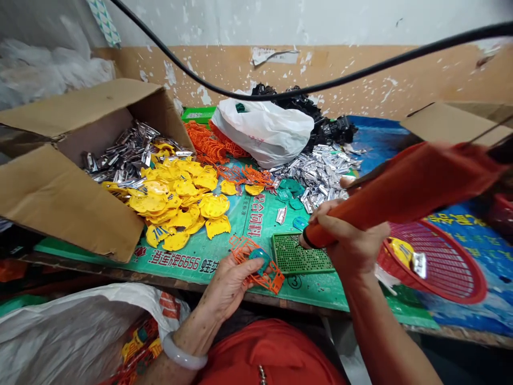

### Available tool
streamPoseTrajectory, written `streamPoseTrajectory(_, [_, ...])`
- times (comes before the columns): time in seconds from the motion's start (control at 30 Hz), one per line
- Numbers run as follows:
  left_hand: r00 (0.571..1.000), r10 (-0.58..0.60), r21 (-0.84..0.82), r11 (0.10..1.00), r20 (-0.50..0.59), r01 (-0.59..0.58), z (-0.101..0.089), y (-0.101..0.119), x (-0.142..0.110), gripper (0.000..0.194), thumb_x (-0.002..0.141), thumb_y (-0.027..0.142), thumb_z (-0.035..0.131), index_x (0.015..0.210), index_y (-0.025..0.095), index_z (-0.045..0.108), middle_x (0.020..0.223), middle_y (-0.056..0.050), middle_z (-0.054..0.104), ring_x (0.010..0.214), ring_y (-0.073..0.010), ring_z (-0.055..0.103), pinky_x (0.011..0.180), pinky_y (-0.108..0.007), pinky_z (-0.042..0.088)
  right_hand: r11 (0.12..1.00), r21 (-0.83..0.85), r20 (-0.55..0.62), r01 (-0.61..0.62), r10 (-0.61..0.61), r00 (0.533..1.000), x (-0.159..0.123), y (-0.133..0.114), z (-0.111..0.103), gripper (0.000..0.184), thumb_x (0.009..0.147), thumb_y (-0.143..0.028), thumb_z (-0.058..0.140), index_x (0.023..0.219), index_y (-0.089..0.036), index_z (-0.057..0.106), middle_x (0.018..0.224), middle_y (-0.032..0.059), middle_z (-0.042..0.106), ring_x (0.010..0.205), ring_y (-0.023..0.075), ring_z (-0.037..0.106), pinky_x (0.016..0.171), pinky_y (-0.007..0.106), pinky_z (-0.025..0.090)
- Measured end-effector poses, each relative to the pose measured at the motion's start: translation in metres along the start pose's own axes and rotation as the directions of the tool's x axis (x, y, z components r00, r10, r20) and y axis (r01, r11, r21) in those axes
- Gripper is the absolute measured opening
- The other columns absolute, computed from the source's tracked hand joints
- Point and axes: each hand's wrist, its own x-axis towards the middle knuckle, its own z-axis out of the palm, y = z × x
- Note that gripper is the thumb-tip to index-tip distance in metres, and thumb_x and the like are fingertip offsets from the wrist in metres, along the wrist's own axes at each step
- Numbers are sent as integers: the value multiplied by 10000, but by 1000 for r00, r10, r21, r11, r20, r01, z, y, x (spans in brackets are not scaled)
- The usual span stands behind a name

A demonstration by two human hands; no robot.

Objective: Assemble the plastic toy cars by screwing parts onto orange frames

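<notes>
Green printed matting point(256, 235) covers the worktop, and from my remote station I see the left grip point(228, 289) closed around an orange lattice frame point(272, 275) holding a teal piece point(259, 258). The right grip point(352, 248) clutches an orange-sleeved tool point(401, 192), its tip at the edge of a green perforated board point(300, 255).

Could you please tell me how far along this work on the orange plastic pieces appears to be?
Done, it seems: orange-and-yellow pieces lie in the white sack at lower left. In hand: the left hand holds an orange lattice piece with a teal part, while the right hand grips an orange-wrapped tool. Left: heaps of yellow plastic pieces, silver metal clips and orange lattices remain on the green mat.
</notes>
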Motion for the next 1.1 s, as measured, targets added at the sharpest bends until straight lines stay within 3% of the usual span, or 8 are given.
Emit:
streamPoseTrajectory(0.3, [999,-50,-43,998,6,50,0,-3,0,329,641,175,807,938,166,667,933,-29,695,743,-150,658,719,-292,547,998,4,46,-61,61,997,-9,19,3,189,582,-185,811,629,-246,639,635,-30,635,531,162,563,518,332,457])
streamPoseTrajectory(0.47, [998,-59,-46,997,36,61,0,-5,0,292,665,149,767,935,173,658,908,-18,700,719,-142,658,734,-300,549,995,-71,40,-71,74,996,-10,26,1,231,582,-245,819,728,-288,646,638,-30,627,535,185,554,516,353,466])
streamPoseTrajectory(0.9, [996,-63,-73,995,60,67,0,-6,0,296,656,138,751,922,170,625,825,7,674,656,-129,652,691,-285,549,991,-81,1,-110,110,994,-11,29,1,253,551,-265,838,714,-289,646,653,-32,643,544,183,565,530,352,479])
streamPoseTrajectory(1.1, [997,-61,-68,996,44,64,2,-6,0,317,621,148,763,911,171,635,817,7,671,645,-132,646,676,-291,542,992,-109,22,-63,66,998,-13,30,2,245,577,-259,823,744,-294,648,638,-42,635,534,187,562,514,352,467])
